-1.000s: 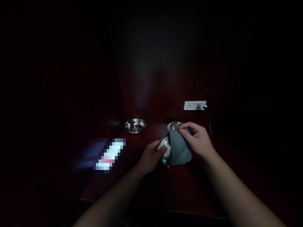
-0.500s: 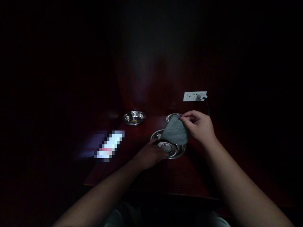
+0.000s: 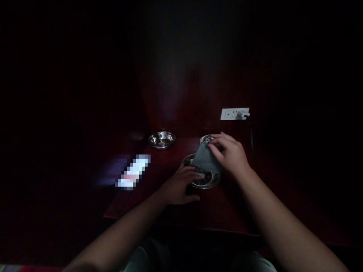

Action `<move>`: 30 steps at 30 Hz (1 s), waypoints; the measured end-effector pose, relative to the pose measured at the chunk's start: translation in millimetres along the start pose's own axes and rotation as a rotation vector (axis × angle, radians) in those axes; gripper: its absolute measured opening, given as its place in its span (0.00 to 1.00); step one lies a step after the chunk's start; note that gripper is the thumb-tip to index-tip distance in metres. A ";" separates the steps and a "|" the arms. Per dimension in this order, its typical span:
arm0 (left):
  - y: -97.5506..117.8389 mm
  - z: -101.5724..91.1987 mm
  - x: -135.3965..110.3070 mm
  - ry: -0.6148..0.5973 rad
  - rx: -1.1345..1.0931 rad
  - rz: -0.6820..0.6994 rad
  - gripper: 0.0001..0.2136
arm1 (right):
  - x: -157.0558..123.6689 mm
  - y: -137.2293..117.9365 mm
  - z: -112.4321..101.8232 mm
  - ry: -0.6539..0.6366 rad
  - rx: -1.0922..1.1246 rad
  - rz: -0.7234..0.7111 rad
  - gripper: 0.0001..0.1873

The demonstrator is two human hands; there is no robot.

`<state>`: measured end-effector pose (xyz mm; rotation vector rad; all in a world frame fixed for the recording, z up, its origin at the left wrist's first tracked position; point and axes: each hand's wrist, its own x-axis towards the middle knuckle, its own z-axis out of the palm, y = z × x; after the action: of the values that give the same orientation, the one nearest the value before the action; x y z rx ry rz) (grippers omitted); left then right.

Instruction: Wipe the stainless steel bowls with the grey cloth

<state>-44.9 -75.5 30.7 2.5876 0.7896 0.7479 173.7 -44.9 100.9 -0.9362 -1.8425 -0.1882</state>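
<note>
My right hand [image 3: 228,151] pinches a grey-green cloth [image 3: 205,158] by its upper corner, and the cloth hangs over a steel bowl [image 3: 208,186]. A smaller round steel dish appears to sit inside that bowl, partly covered by the cloth and my fingers. At the bowl's left side my left hand [image 3: 183,186] is open, its thumb apart and its fingers reaching over the rim. Whether those fingers touch the bowl I cannot tell. Another small steel bowl [image 3: 204,139] stands behind, half hidden by my right hand.
Shallow steel bowls [image 3: 161,140], apparently stacked, stand at the back left of the dark red table [image 3: 215,217]. A lit, pixelated phone-like screen [image 3: 134,172] lies at left with a cable near it. On the wall is a white socket plate [image 3: 235,113] with a plug and cable.
My right hand has moved left and slightly down with the cloth. My left hand has opened, its thumb swinging away from the bowl toward me. The view has shifted slightly.
</note>
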 end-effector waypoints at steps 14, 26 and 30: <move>15.0 -10.7 45.7 0.263 -1.126 -0.427 0.17 | 2.5 -19.4 -1.6 -0.063 0.104 0.208 0.07; 14.4 -19.1 55.7 0.182 -1.312 -0.474 0.20 | -0.5 -18.0 -3.3 -0.197 0.099 0.017 0.06; 20.0 -23.4 56.8 0.037 -1.434 -0.533 0.17 | -0.5 -17.1 -3.3 -0.243 0.051 0.049 0.08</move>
<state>-9.7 -54.0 80.5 1.0326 0.5463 0.7479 164.6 -58.6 106.7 -1.0022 -2.0340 0.0040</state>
